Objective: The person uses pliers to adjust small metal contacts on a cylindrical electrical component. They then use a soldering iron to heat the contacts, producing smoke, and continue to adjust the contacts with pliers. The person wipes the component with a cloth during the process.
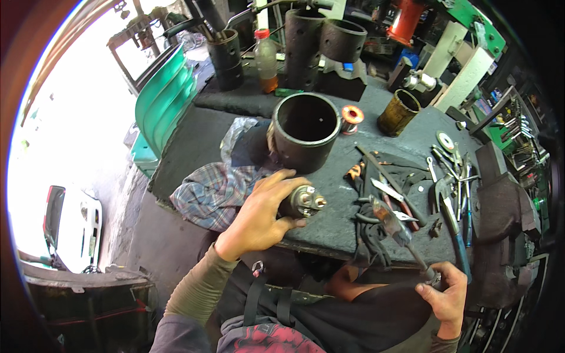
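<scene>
My left hand [262,215] is closed round a starter solenoid [307,201], a short dark metal cylinder. Its end with coppery terminal studs faces up, above the bench's near edge. At the lower right, my right hand [442,294] grips the near end of what looks like a soldering iron [418,257]. A thin metal shaft runs from that hand to a thick, block-like head over the bench edge; the fingers hide the grip. Beyond the left hand stands a wide, open metal cylinder [306,132], with a plaid cloth [212,194] to its left.
A wire spool [352,119] and a rusty yellowish can [399,113] stand farther back on the dark bench [182,138]. Pliers, spanners and a hammer [451,226] crowd its right side. At the back are a bottle [266,62] and upright pipes [303,50].
</scene>
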A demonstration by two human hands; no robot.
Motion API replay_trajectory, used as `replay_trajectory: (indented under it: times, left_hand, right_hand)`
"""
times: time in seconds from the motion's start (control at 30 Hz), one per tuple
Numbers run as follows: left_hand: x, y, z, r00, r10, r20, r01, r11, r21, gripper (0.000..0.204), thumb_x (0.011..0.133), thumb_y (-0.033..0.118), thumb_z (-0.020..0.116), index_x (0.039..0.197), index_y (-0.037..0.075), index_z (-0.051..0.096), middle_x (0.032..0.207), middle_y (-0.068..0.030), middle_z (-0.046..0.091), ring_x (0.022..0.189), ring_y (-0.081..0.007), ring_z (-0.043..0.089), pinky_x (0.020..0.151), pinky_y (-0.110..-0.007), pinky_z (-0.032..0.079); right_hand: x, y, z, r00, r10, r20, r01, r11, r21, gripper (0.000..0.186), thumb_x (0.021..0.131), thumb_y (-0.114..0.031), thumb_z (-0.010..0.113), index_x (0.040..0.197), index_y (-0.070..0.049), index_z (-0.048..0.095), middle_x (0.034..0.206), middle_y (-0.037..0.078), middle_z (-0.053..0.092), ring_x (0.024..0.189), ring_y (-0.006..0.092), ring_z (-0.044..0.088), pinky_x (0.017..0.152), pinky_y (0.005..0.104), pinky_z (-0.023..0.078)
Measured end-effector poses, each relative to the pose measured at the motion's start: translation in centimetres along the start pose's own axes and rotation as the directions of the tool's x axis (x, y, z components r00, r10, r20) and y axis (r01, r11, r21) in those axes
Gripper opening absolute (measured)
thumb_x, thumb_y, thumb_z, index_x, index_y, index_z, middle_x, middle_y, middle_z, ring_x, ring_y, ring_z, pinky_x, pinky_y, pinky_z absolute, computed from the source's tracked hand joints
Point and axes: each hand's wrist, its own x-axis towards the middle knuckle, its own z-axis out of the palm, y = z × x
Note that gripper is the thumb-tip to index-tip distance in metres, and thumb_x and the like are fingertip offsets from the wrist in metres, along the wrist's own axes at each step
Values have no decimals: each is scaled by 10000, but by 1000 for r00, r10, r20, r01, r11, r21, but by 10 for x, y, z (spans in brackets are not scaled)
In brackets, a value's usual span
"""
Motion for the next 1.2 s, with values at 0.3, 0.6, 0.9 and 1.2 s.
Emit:
replay_trajectory:
  times: [0.3,0.6,0.9,1.2]
  left_hand:
    - [-6,-23,2,995,-90,-45,81,981,-178,724,807,104,929,1447,-28,617,1444,-208,679,1383,-317,635,1201,-419,452]
    - [-11,-31,14,978,-11,-207,-10,995,-98,763,773,273,989,1407,-6,669,1466,-247,657,1423,-410,593,1206,-470,450]
    - [-17,-34,14,966,-31,-257,2,994,-112,742,717,280,1015,1346,20,720,1428,-219,691,1360,-389,644,1162,-459,491]
    - [-9,-25,15,966,-18,-256,-20,989,-144,666,717,200,998,1294,17,721,1315,-192,735,1193,-398,701,1063,-462,531]
  right_hand:
    - [155,-112,-114,690,-706,-160,131,338,-932,414,814,-178,891,1186,-52,760,1155,164,772,1100,359,712,1028,476,495]
    - [301,-190,-70,937,-346,53,30,-71,-997,126,779,-109,761,886,-127,824,965,89,825,1009,278,794,1028,441,492]
    - [317,-186,-79,995,-100,-28,2,289,-957,388,773,-307,928,1047,-46,847,1056,188,822,1028,369,794,907,456,602]
    - [194,-40,-147,953,-194,-232,83,905,-416,366,818,-197,927,1034,47,760,847,95,731,782,188,672,765,376,542]
